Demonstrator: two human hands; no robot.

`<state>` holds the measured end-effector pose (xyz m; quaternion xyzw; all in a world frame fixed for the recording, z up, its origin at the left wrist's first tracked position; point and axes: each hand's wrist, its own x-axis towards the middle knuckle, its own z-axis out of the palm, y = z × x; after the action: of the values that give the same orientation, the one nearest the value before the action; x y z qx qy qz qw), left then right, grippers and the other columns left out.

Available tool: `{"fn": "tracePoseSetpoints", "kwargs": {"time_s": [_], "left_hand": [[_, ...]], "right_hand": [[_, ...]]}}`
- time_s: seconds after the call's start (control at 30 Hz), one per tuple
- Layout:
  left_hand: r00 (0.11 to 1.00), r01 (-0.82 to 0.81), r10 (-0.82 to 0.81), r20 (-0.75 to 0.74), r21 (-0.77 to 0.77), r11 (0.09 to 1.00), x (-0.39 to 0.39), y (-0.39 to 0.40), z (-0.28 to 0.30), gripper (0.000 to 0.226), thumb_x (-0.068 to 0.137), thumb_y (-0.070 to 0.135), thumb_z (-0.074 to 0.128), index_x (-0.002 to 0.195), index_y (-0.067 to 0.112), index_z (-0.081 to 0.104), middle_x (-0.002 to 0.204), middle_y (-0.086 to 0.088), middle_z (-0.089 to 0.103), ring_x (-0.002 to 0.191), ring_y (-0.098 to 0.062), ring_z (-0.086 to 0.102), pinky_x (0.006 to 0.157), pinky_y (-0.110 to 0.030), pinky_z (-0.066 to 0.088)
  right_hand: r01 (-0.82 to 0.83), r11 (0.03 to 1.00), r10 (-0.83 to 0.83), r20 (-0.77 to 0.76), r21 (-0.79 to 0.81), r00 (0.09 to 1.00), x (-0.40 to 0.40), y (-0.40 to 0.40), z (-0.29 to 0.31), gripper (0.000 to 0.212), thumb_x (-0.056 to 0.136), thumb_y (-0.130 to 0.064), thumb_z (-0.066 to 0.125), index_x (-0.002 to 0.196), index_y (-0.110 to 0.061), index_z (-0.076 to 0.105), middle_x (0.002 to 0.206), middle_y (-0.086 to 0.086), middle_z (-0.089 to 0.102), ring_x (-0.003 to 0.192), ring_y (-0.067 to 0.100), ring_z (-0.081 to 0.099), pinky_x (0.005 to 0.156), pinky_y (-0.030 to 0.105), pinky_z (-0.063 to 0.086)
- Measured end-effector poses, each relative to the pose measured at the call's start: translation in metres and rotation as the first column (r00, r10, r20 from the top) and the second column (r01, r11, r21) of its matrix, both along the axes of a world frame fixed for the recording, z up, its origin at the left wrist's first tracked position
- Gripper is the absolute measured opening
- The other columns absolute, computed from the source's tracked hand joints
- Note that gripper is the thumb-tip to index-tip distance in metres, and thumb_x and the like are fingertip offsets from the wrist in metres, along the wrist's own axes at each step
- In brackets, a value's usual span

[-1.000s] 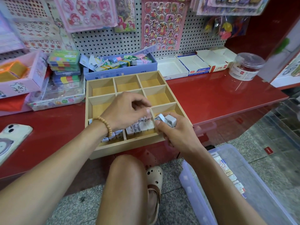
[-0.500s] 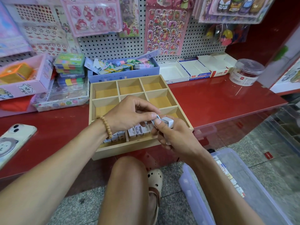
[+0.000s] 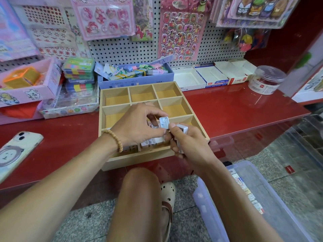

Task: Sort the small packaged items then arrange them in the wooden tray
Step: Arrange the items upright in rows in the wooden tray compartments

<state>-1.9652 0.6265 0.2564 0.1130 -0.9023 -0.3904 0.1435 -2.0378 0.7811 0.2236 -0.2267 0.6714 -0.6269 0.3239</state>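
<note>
Over the near edge of the red tabletop (image 3: pixel 236 110), head view: wooden tray (image 3: pixel 174 89) with a grid of compartments sits partly overhanging the front edge. Far and middle compartments show bare wood; the near row holds small white packaged items (image 3: pixel 152 142) standing side by side, partly hidden by the hands. Left hand (image 3: pixel 136 128), beaded bracelet (image 3: pixel 116 139) on the wrist, is above the near-middle of the tray; its thumb and forefinger pinch one small pale packaged item (image 3: pixel 164 122), held upright. Right hand (image 3: pixel 190 147) is just beside it, fingers curled round a clutch of further white packets (image 3: pixel 182 130), thumb tip touching the pinched item's lower edge. Phone (image 3: pixel 15 152) lies at the left on the tabletop, well apart from the tray. Blue box (image 3: pixel 136 82) of loose stationery touches the tray's far side. Clear plastic bin (image 3: pixel 262 206) stands on the floor at lower right.
</note>
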Motion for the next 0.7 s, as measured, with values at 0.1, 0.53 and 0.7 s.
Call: {"fn": "tracePoseSetpoints", "kwargs": {"time_s": [0.1, 0.53, 0.7], "left_hand": [[0.992, -0.066, 0.086, 0.091, -0.203, 0.977, 0.006, -0.013, 0.001, 0.030, 0.071, 0.024, 0.080, 0.101, 0.022, 0.074, 0.086, 0.015, 0.065, 0.076, -0.005, 0.060, 0.071, -0.022, 0.051], [0.923, -0.025, 0.246, 0.296, -0.591, 0.806, 0.000, -0.026, -0.029, 0.031, 0.076, 0.028, 0.070, 0.108, 0.026, 0.073, 0.090, 0.004, 0.054, 0.099, -0.019, 0.049, 0.077, -0.027, 0.034], [0.918, -0.016, 0.261, 0.298, -0.630, 0.777, -0.004, -0.024, -0.030, 0.032, 0.075, 0.034, 0.074, 0.107, 0.029, 0.073, 0.088, 0.006, 0.046, 0.095, -0.015, 0.045, 0.078, -0.027, 0.034]], "right_hand": [[0.102, 0.995, -0.099, 0.097, -0.022, 0.990, -0.003, 0.003, 0.000, 0.031, 0.105, -0.034, 0.047, 0.089, -0.011, 0.060, 0.063, 0.000, 0.050, 0.046, 0.011, 0.037, 0.041, 0.023, 0.025], [0.220, 0.975, -0.208, 0.195, -0.039, 0.958, -0.013, 0.014, -0.010, 0.022, 0.105, -0.033, 0.045, 0.102, -0.012, 0.048, 0.067, 0.003, 0.052, 0.045, 0.013, 0.036, 0.043, 0.025, 0.024], [0.199, 0.980, -0.200, 0.128, 0.020, 0.971, -0.011, 0.017, -0.013, 0.022, 0.100, -0.029, 0.058, 0.086, -0.015, 0.049, 0.067, 0.000, 0.049, 0.047, 0.011, 0.034, 0.043, 0.025, 0.025]]}}
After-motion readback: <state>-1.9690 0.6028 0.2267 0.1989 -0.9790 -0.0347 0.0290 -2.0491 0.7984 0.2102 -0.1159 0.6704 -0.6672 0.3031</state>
